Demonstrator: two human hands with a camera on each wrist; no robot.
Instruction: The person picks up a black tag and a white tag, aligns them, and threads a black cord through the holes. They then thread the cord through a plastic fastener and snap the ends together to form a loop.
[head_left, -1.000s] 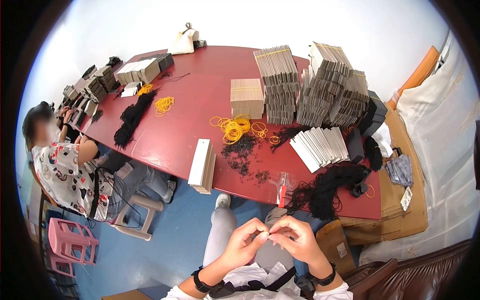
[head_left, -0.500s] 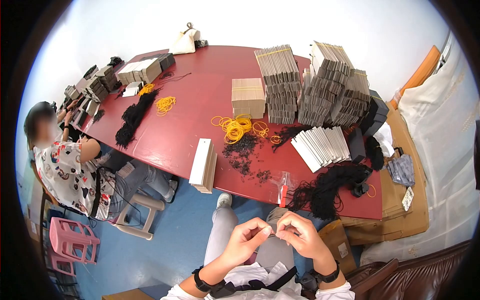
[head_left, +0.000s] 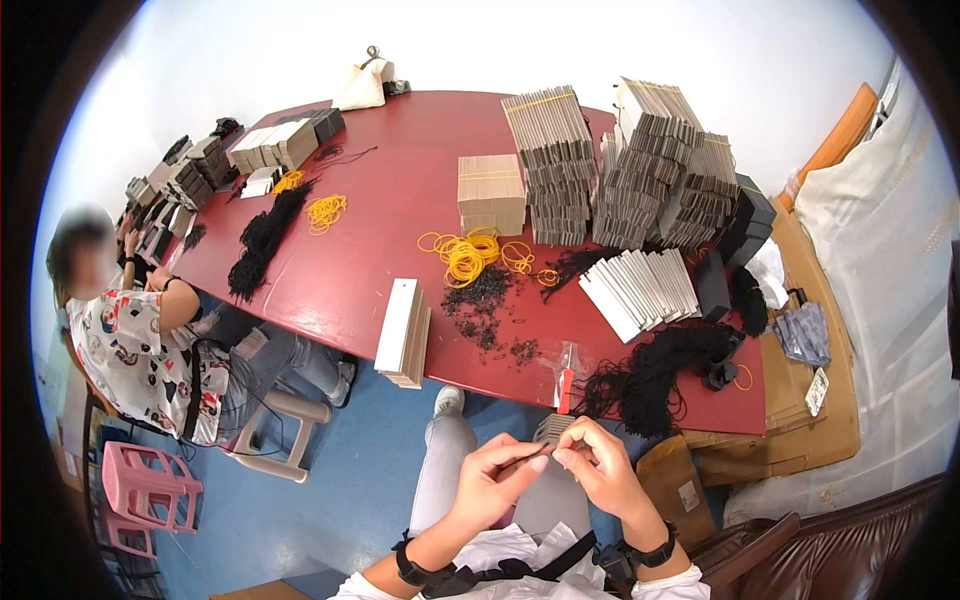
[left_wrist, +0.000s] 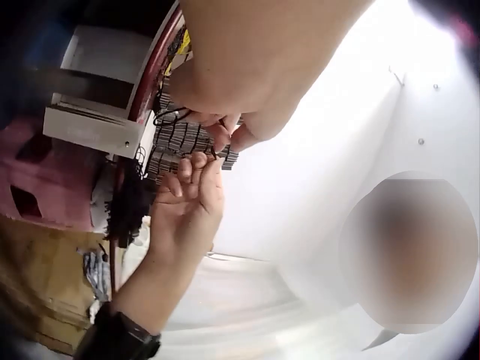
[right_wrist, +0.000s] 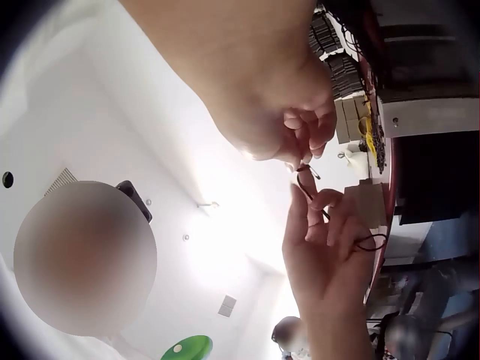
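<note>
I have a thin black cord [right_wrist: 303, 187] pinched between the fingertips of my two hands, above my lap and just off the near edge of the red bench [head_left: 380, 225]. It's slim, dark and smooth-looking, bending in a soft curve from the pinch down along my left hand [head_left: 492, 478], then swinging out past those fingers as a small open loop. Right at the pinch there's a small dark bit with a short end poking out; I can't tell whether it's a knot or a fitting. My left hand grips the cord between thumb and finger, and my right hand [head_left: 603, 470] pinches it there too, its other fingers curled. From my hands, a loose heap of black cords [head_left: 655, 380] lies toward one o'clock, with a fan of white strips [head_left: 640, 295] beyond it. Small black clips [head_left: 483, 300] are scattered toward eleven o'clock, yellow rubber bands [head_left: 468, 262] behind them, and an upright white-faced stack [head_left: 400, 325] stands at the edge toward ten o'clock.
</note>
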